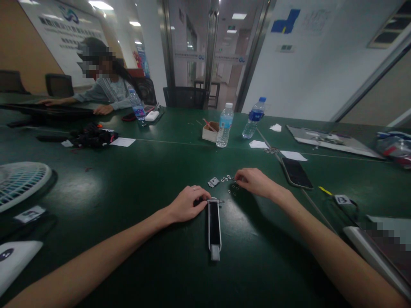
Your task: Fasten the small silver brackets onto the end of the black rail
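My left hand (pixel 189 203) pinches with thumb and fingertips at the top left corner of a long, narrow device (pixel 214 226) with a black face and a pale frame. A thin metal rod (pixel 221 201) crosses the device's top end and sticks out to the right. Beyond it lies a small metal bracket (pixel 213 182) with holes. Several small ring washers (pixel 225 178) are scattered to the bracket's right. My right hand (pixel 252 181) is over the washers' right side, fingertips pressed together at the table; whatever they hold is too small to make out.
Two water bottles (pixel 225 125) and a small box (pixel 210 131) stand farther back. A phone (pixel 297 173) lies to the right, a fan (pixel 24 182) to the left. Across the table at the back left sits another person (pixel 105 92). A laptop edge (pixel 369 252) is near my right arm.
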Demonstrator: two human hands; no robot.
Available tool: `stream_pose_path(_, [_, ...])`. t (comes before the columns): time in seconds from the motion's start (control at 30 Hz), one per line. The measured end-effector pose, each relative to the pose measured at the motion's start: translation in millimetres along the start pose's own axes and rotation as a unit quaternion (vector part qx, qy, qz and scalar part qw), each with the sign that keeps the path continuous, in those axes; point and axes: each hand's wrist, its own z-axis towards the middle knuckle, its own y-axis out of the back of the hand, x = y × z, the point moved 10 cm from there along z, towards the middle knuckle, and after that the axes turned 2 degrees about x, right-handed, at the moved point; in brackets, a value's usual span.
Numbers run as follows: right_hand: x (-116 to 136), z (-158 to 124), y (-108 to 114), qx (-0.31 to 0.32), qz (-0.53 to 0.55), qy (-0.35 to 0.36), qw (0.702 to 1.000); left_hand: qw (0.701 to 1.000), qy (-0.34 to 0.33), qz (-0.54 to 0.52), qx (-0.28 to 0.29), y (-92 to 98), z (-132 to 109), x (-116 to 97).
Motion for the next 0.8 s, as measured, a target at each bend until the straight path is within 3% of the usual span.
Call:
stream_pose_path(0.17, [13.5,0.9,-13.0,0.024,-0.011,0.036,0.999,1.000,-0.007,-0.011,-0.004,0.5,0.6,-1.6])
stream_pose_path(0.33, [19.8,-0.7,-9.3,0.019,-0.015,0.034,0.999,1.000,-0.004,-0.007,-0.005,-0.1,0.2,0.8])
stream_pose_path(0.5, [42.7,-10.2,-0.4,0.051,0.081,0.063,0.993,1.000,-0.008,-0.004,-0.008,-0.8,-0.1,1.3])
stream_pose_path(0.8, [70.0,-20.9,-12.3,0.127,0.181,0.101,0.970,1.000,-0.007,-0.002,-0.004,-2.2,-0.6,2.8])
